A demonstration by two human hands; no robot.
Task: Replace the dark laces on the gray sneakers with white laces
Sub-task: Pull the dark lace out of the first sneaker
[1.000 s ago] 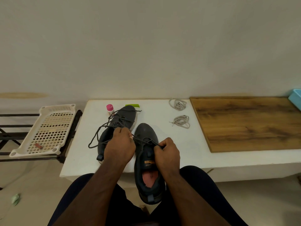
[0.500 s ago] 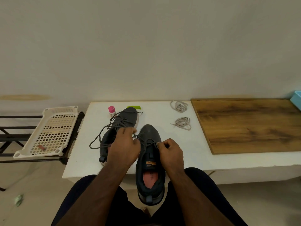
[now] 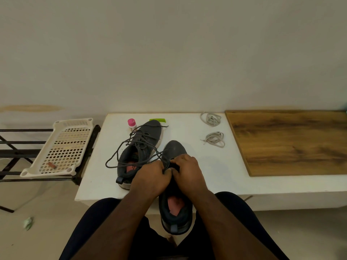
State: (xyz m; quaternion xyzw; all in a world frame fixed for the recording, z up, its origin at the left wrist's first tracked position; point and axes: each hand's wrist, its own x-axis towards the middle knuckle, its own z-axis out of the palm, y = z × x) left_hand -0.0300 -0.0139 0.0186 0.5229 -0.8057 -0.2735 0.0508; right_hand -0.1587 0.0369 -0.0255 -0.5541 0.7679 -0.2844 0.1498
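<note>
Two gray sneakers are in view. The left sneaker [image 3: 142, 147] lies on the white table [image 3: 216, 171] with its dark lace [image 3: 120, 154] pulled loose and looping to the left. The right sneaker [image 3: 175, 205] hangs over the table's near edge toward my lap. My left hand [image 3: 150, 177] and my right hand [image 3: 187, 169] meet over its tongue, and both pinch its dark lace [image 3: 161, 155]. Two coiled white laces lie on the table further back: the far white lace [image 3: 211, 118] and the near white lace [image 3: 215, 139].
A wooden board [image 3: 293, 141] covers the table's right part. A pink-capped bottle [image 3: 132, 123] and a green object [image 3: 158, 120] stand behind the left sneaker. A white perforated tray [image 3: 62, 147] rests on a black rack [image 3: 16, 151] to the left.
My two hands have come together over the right sneaker's tongue. The left hand moved right and nearer, off the left sneaker's side. The right hand shifted up toward the toe.
</note>
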